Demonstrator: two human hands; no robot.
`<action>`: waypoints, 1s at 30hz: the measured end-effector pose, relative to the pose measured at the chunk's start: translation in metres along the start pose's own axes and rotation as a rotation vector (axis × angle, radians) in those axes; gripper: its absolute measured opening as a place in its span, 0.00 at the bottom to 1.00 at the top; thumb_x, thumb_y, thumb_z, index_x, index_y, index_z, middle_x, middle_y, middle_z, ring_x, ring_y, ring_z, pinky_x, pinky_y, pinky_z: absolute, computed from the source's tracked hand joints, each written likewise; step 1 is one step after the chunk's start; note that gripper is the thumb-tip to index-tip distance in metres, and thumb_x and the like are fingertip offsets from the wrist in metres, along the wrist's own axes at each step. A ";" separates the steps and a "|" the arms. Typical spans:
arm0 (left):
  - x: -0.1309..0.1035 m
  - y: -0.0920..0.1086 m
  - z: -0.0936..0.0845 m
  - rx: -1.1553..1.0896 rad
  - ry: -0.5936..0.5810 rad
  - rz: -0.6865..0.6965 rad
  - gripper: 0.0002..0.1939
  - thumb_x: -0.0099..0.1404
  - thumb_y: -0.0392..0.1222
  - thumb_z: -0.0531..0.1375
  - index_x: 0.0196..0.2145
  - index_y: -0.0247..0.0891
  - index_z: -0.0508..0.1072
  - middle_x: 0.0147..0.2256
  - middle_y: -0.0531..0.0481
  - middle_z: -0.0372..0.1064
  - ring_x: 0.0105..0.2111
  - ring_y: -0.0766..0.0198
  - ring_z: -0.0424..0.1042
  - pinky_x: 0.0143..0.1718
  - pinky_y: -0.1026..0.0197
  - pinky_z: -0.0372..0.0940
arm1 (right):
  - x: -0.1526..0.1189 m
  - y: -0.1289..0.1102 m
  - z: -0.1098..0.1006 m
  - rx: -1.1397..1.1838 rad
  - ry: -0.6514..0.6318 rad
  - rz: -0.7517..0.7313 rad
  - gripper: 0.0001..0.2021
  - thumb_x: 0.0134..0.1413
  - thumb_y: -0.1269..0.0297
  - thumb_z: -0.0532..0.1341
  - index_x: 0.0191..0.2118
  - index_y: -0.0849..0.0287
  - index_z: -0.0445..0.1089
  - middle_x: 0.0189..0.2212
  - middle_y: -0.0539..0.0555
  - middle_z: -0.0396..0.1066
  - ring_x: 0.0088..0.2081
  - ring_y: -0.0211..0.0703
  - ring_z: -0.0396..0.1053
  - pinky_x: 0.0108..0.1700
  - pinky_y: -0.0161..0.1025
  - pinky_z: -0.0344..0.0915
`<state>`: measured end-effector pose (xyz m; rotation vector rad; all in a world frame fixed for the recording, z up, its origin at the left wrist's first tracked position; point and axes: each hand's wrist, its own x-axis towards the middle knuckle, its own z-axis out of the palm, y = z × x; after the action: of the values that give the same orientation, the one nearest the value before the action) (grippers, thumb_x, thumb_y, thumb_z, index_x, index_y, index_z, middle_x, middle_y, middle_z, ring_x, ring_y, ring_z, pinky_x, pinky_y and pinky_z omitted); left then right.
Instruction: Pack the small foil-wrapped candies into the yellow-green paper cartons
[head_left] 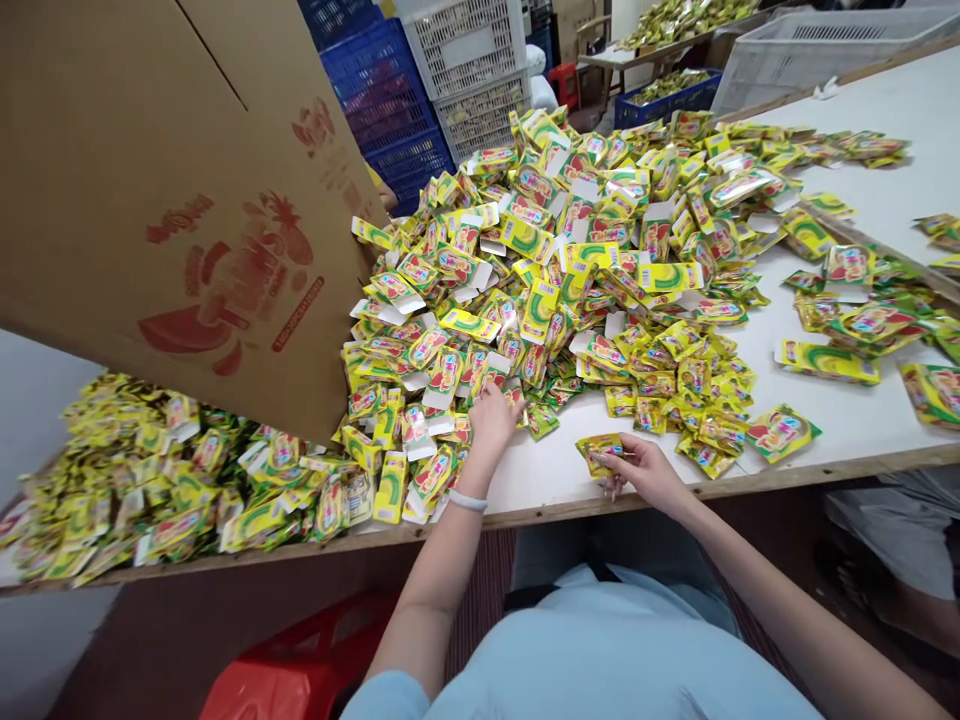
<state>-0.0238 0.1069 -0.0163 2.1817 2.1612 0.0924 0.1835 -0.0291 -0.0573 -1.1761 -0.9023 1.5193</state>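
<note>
My left hand [493,415] reaches into the edge of a large heap of small yellow-green candy boxes [444,378], many with white flaps standing open. Its thumb is apart from the fingers, which touch a box [491,372]; the fingertips are partly hidden among the boxes. My right hand [646,470] is closed on a small yellow candy packet [598,452], pinched just above the front of the white table [544,470]. Beyond the right hand lies a pile of loose yellow packets [694,385]. A single flattened-looking box [784,432] rests to the right of that pile.
A big brown carton [97,180] with red fruit print leans over the left of the heap. More packets [112,480] spread below it. Blue crates [382,90] and white crates [469,45] stand behind. A red stool [262,680] is at lower left, and another person's leg [900,540] at right.
</note>
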 end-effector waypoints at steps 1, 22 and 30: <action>0.002 0.002 0.001 -0.026 -0.016 0.006 0.31 0.64 0.53 0.63 0.54 0.24 0.64 0.44 0.26 0.73 0.48 0.39 0.73 0.45 0.49 0.66 | -0.002 0.002 -0.002 -0.009 0.013 0.012 0.24 0.39 0.42 0.72 0.32 0.59 0.72 0.18 0.48 0.70 0.17 0.39 0.68 0.18 0.37 0.69; -0.111 0.019 -0.027 -1.465 -0.781 0.322 0.27 0.53 0.53 0.72 0.40 0.35 0.66 0.31 0.53 0.66 0.28 0.70 0.66 0.29 0.66 0.63 | -0.006 -0.072 0.024 -0.283 0.029 -0.679 0.06 0.59 0.60 0.66 0.35 0.57 0.74 0.36 0.54 0.69 0.31 0.38 0.68 0.26 0.34 0.68; -0.110 0.014 -0.038 -1.387 -0.926 0.370 0.29 0.54 0.49 0.72 0.45 0.37 0.62 0.30 0.55 0.66 0.26 0.70 0.66 0.27 0.66 0.64 | -0.007 -0.072 0.009 -0.607 0.019 -0.800 0.02 0.64 0.64 0.61 0.40 0.56 0.70 0.34 0.52 0.71 0.35 0.41 0.71 0.35 0.37 0.69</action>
<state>-0.0143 -0.0026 0.0233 1.2555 0.6877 0.3638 0.1931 -0.0182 0.0139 -1.0249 -1.6430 0.5936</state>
